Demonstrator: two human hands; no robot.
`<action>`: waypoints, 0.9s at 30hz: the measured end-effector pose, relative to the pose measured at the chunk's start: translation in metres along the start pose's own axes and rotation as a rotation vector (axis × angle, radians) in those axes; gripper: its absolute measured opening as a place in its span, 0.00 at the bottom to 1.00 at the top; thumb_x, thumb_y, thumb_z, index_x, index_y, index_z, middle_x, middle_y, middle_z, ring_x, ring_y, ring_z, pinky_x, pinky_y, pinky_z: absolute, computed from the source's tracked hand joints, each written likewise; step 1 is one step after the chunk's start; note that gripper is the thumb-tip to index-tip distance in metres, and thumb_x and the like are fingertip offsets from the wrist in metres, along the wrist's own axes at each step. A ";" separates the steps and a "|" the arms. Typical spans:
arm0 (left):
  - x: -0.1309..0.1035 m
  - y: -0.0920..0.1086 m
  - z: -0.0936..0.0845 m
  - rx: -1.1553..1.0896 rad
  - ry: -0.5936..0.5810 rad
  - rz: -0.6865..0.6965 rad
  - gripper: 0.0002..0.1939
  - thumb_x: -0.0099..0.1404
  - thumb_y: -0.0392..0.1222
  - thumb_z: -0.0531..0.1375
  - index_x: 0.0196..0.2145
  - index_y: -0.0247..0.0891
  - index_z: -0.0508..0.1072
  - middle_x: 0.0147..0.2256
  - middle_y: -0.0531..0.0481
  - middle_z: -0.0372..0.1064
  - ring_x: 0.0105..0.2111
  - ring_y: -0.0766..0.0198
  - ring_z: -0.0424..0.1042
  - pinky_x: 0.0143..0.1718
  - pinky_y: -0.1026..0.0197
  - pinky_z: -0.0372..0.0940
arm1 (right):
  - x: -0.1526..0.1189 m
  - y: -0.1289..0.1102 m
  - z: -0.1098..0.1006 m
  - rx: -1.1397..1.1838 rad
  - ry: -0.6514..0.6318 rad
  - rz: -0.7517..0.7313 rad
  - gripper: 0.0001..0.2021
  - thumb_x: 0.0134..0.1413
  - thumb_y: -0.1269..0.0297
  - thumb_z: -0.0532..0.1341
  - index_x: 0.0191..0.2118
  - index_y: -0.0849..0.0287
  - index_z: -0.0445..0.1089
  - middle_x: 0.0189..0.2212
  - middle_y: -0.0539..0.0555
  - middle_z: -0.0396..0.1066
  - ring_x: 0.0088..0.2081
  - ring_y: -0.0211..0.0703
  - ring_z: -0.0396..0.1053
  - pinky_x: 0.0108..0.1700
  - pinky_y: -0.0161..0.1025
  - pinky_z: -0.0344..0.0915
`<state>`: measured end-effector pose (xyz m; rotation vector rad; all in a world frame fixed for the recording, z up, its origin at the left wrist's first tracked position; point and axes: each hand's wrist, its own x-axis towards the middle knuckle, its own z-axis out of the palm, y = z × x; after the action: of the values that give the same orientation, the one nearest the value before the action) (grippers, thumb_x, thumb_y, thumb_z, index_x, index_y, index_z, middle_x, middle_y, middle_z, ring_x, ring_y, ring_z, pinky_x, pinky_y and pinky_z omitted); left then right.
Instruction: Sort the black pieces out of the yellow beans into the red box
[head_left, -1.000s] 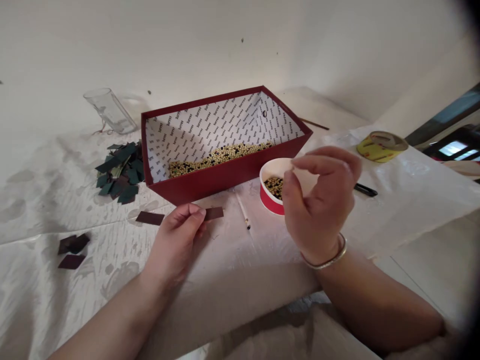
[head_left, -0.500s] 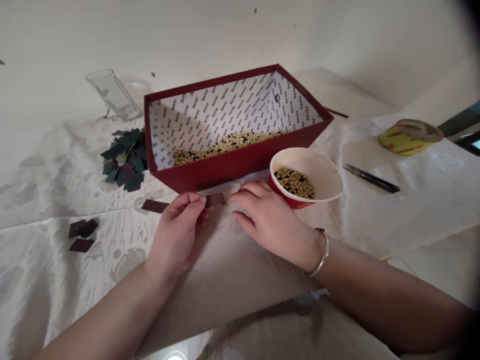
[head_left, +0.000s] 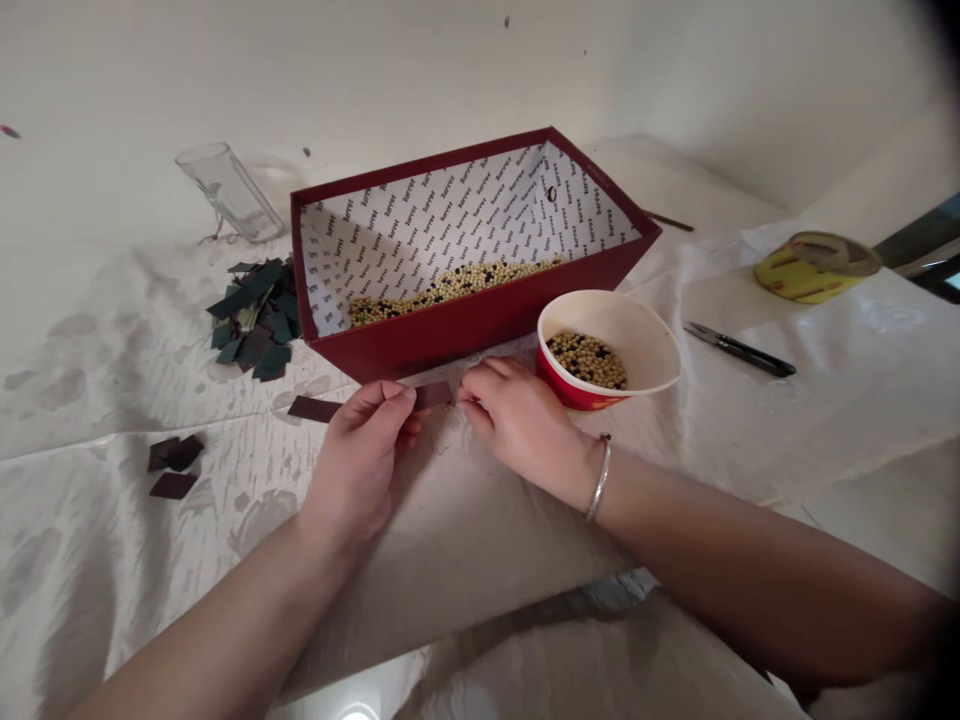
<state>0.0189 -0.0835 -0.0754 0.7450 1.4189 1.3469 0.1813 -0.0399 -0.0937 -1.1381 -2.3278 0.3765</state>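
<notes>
Pinching a dark brown strip [head_left: 435, 394] just nearer than the red box [head_left: 465, 326], the left hand [head_left: 354, 455] faced the right hand [head_left: 526, 415], whose bent fingers, holding something or nothing I couldn't tell, sat by the strip's right end, left of the paper tub [head_left: 651, 348] of beads [head_left: 589, 362].

Clear glass [head_left: 232, 195], yellow tape roll [head_left: 795, 283]

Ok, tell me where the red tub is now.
In the head view, the red tub stands right of centre, by the near side of the red box, with the right hand at its near left.
</notes>
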 end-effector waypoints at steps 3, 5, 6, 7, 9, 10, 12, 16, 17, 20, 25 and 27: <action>-0.003 0.001 0.000 0.032 -0.061 0.003 0.08 0.57 0.40 0.64 0.24 0.37 0.70 0.24 0.54 0.66 0.25 0.69 0.61 0.27 0.66 0.56 | -0.004 -0.006 -0.006 0.154 0.218 -0.102 0.05 0.61 0.71 0.57 0.33 0.58 0.68 0.34 0.53 0.69 0.39 0.43 0.65 0.43 0.41 0.63; -0.005 0.001 0.001 0.054 -0.107 0.001 0.10 0.58 0.41 0.63 0.22 0.37 0.69 0.22 0.55 0.64 0.24 0.70 0.59 0.26 0.66 0.54 | -0.006 -0.009 -0.008 0.203 0.292 -0.176 0.06 0.63 0.68 0.57 0.33 0.57 0.68 0.34 0.52 0.69 0.39 0.42 0.65 0.44 0.41 0.63; -0.005 0.002 0.001 0.064 -0.122 0.001 0.10 0.59 0.41 0.62 0.22 0.37 0.68 0.21 0.55 0.62 0.23 0.69 0.58 0.26 0.65 0.54 | -0.007 -0.011 -0.009 0.210 0.306 -0.197 0.07 0.63 0.68 0.57 0.33 0.57 0.68 0.34 0.52 0.69 0.39 0.42 0.66 0.45 0.41 0.64; -0.006 0.002 0.001 0.071 -0.132 0.002 0.11 0.58 0.41 0.62 0.22 0.37 0.67 0.21 0.55 0.61 0.23 0.69 0.57 0.26 0.65 0.53 | -0.008 -0.012 -0.010 0.212 0.314 -0.206 0.07 0.63 0.67 0.57 0.33 0.57 0.68 0.34 0.52 0.69 0.40 0.41 0.66 0.45 0.41 0.64; -0.006 0.002 0.002 0.084 -0.129 0.008 0.10 0.58 0.41 0.62 0.22 0.37 0.67 0.21 0.56 0.60 0.23 0.69 0.57 0.25 0.65 0.52 | -0.009 -0.012 -0.011 0.213 0.335 -0.201 0.07 0.63 0.67 0.57 0.33 0.57 0.69 0.34 0.52 0.70 0.39 0.41 0.66 0.44 0.41 0.65; -0.006 0.002 0.002 0.089 -0.120 0.009 0.10 0.58 0.41 0.63 0.22 0.37 0.68 0.21 0.56 0.61 0.23 0.69 0.57 0.25 0.65 0.52 | -0.009 -0.012 -0.012 0.216 0.355 -0.196 0.06 0.63 0.68 0.57 0.33 0.56 0.68 0.33 0.52 0.70 0.39 0.41 0.66 0.44 0.41 0.65; -0.006 0.001 0.001 0.094 -0.098 0.009 0.10 0.57 0.42 0.63 0.22 0.38 0.68 0.21 0.56 0.61 0.22 0.69 0.57 0.25 0.64 0.52 | -0.011 -0.012 -0.013 0.227 0.399 -0.189 0.06 0.62 0.68 0.58 0.33 0.56 0.68 0.33 0.51 0.70 0.39 0.41 0.67 0.43 0.41 0.65; -0.007 0.000 0.001 0.110 -0.127 -0.007 0.09 0.57 0.42 0.63 0.24 0.38 0.69 0.21 0.56 0.61 0.22 0.69 0.56 0.25 0.65 0.52 | -0.012 -0.015 -0.014 0.208 0.347 -0.215 0.06 0.63 0.68 0.57 0.34 0.56 0.69 0.34 0.52 0.70 0.39 0.41 0.66 0.44 0.42 0.65; -0.007 0.000 0.001 0.114 -0.152 -0.012 0.09 0.58 0.42 0.63 0.24 0.37 0.69 0.21 0.56 0.61 0.23 0.69 0.57 0.25 0.65 0.52 | -0.012 -0.015 -0.014 0.194 0.299 -0.225 0.07 0.64 0.68 0.57 0.34 0.57 0.69 0.34 0.52 0.70 0.39 0.42 0.65 0.44 0.42 0.65; -0.009 0.000 0.003 0.107 -0.208 -0.016 0.09 0.58 0.43 0.64 0.25 0.37 0.70 0.22 0.55 0.62 0.23 0.70 0.57 0.26 0.65 0.53 | -0.010 -0.015 -0.011 0.163 0.191 -0.218 0.09 0.64 0.67 0.56 0.32 0.58 0.69 0.33 0.53 0.69 0.39 0.43 0.63 0.44 0.42 0.64; -0.010 0.000 0.004 0.081 -0.194 0.004 0.10 0.58 0.43 0.64 0.23 0.37 0.70 0.21 0.55 0.62 0.24 0.70 0.57 0.26 0.66 0.54 | -0.009 -0.014 -0.010 0.184 0.210 -0.152 0.08 0.63 0.69 0.57 0.31 0.58 0.68 0.31 0.52 0.68 0.38 0.43 0.63 0.42 0.42 0.63; -0.010 0.001 0.003 0.090 -0.197 0.010 0.10 0.58 0.43 0.64 0.24 0.37 0.70 0.21 0.55 0.62 0.24 0.70 0.57 0.26 0.66 0.53 | -0.010 -0.015 -0.010 0.191 0.196 -0.168 0.08 0.63 0.69 0.57 0.31 0.58 0.68 0.31 0.52 0.68 0.38 0.43 0.63 0.42 0.42 0.62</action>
<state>0.0250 -0.0914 -0.0720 0.9198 1.3263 1.1886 0.1825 -0.0560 -0.0818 -0.8428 -2.1451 0.3970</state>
